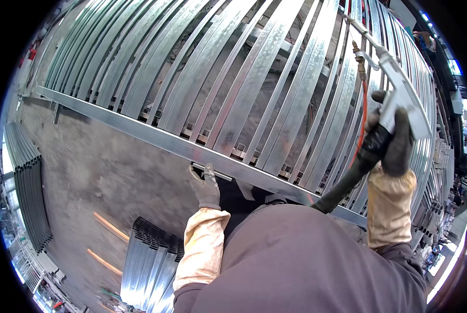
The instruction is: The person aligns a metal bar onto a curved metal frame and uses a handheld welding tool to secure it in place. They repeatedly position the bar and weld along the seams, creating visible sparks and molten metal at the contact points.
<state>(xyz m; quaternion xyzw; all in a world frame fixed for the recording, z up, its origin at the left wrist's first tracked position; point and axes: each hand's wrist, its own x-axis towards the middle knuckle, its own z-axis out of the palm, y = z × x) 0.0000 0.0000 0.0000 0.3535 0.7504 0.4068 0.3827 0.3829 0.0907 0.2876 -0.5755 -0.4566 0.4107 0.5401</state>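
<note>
My gloved right hand (399, 138) is wrapped round the dark grip of a light grey welding gun (404, 88), raised over the right part of the metal frame. The gun's long barrel points up and to the left, and a thick dark cable (343, 188) runs down from the grip. A brass fitting with an orange line hangs alongside the barrel. At the near rail (134, 124), my gloved left hand (206, 187) has its thumb and fingers closed on a thin, pale metal strip (220, 175), just below the rail. The fingers partly hide the strip.
Many parallel galvanised bars (254, 104) with gaps between them form the frame. A stack of metal tubes (27, 193) lies at the far left, and another bundle (147, 266) is at the lower left. Orange strips (110, 227) lie on the grey floor (103, 172).
</note>
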